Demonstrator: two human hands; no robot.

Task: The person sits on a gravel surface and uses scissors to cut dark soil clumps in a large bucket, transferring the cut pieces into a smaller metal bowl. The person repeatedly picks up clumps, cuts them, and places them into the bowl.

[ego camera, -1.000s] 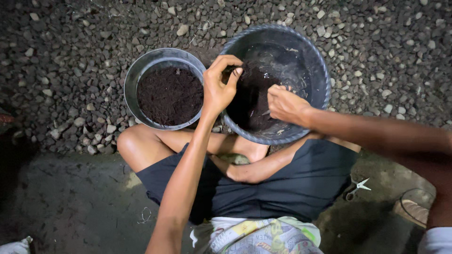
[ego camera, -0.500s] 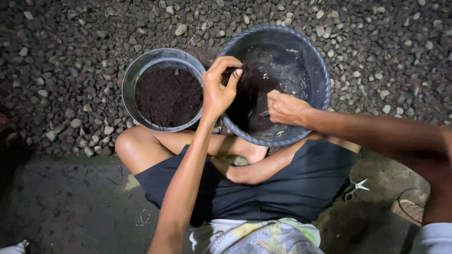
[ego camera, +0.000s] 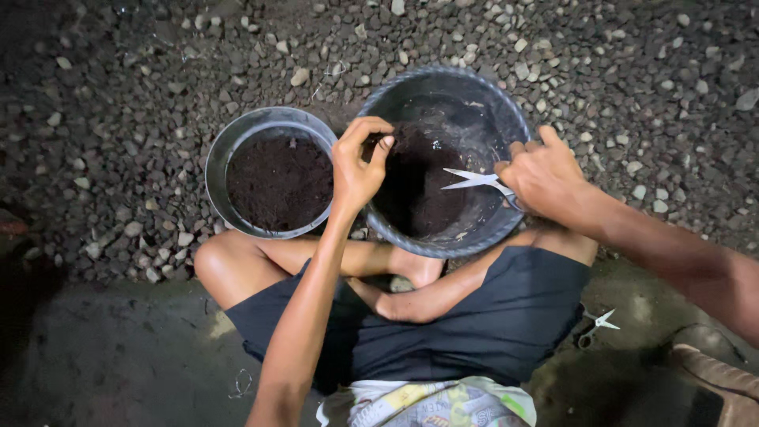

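- Over the large dark bucket (ego camera: 506, 119) on the right, the right hand (ego camera: 545, 178) is gripping silver scissors (ego camera: 474, 180); blades parted above the soil
- left hand (ego camera: 357, 166) is pinching something tiny at the bucket's left rim; smaller soil-filled pot (ego camera: 273, 170) is sitting just left

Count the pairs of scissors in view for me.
2. One pair of scissors is in the right hand, blades open over the big dark basin. A second small pair lies on the ground beside the right thigh. Others may be hidden in the dark.
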